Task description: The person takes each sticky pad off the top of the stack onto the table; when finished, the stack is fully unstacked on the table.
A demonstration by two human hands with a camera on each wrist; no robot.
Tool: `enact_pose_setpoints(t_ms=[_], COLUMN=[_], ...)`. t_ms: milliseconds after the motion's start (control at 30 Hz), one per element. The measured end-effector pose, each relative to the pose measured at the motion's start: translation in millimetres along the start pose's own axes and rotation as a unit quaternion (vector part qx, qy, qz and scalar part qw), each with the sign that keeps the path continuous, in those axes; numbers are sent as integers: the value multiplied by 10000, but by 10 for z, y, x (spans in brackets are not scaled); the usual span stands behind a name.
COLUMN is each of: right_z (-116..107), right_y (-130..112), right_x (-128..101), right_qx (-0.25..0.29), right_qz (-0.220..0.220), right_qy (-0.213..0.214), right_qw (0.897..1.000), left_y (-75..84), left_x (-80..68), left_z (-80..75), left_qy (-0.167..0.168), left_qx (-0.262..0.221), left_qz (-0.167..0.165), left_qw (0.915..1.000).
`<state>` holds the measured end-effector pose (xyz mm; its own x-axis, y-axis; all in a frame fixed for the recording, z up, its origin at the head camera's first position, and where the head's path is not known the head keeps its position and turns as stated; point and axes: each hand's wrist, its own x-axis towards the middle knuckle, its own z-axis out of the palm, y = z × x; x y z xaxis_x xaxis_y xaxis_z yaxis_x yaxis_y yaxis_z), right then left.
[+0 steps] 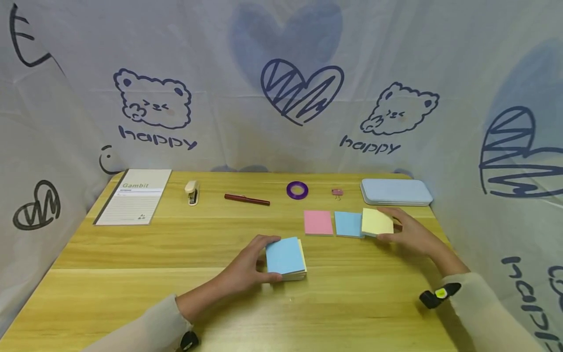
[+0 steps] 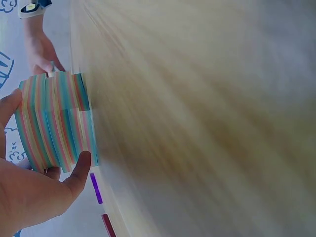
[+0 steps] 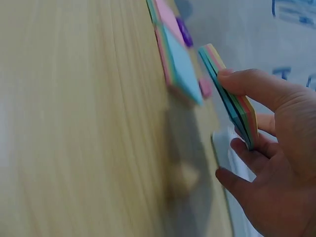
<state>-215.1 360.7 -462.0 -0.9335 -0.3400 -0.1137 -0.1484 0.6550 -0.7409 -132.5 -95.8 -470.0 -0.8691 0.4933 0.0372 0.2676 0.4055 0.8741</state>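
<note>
My left hand [image 1: 252, 264] grips a thick stack of sticky notes [image 1: 286, 256] by its left side, thumb at the near edge and fingers at the far one. Blue is on top, and striped coloured layers show along the side in the left wrist view. On the right, my right hand [image 1: 404, 232] pinches a thinner yellow-topped sticky note pad [image 1: 377, 222]; in the right wrist view it is held above the table. Beside that pad lies a blue-topped sticky note pad [image 1: 348, 224], then a pink-topped sticky note pad [image 1: 318, 223] further left.
Along the back of the wooden table [image 1: 176, 293] lie a notebook [image 1: 136, 198], a stapler [image 1: 192, 192], a dark red pen [image 1: 247, 199], a purple tape roll [image 1: 297, 190], a pink binder clip [image 1: 336, 192] and a pale blue case [image 1: 397, 192]. A printed curtain hangs behind.
</note>
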Motion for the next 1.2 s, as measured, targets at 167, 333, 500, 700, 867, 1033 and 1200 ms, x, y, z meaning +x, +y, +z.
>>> enact_pose_setpoints(t_ms=[167,333,500,700,867,1033,1200], right_z=[-78,-73,-71,-68,-75,-87,-98], right_y=[198,270,289,313,316,311,302], right_x=[26,76,116,128,122,118,117], right_qx=[-376,-580,-773,-1038,-1011,-887,-809], right_qz=[98,-34,-111,-153,-218,-118,-29], right_qy=[33,-85,-219,-253,-331,-365,-306], right_qw=[9992,9983,9967,9942,9941,9953,9962], left_y=[5,3,1,3,-3,-8,-11], left_x=[-1,-4,-6,-11,-9,-11,-4], left_z=[1,1,-4,-11,-9,-9,-5], left_qy=[16,8,34,40,46,29,-10], left_qx=[6,25,57,73,83,72,26], left_qz=[-27,-11,-9,-40,-53,-24,-65], left_qw=[10000,10000,10000,10000,9999,10000,10000])
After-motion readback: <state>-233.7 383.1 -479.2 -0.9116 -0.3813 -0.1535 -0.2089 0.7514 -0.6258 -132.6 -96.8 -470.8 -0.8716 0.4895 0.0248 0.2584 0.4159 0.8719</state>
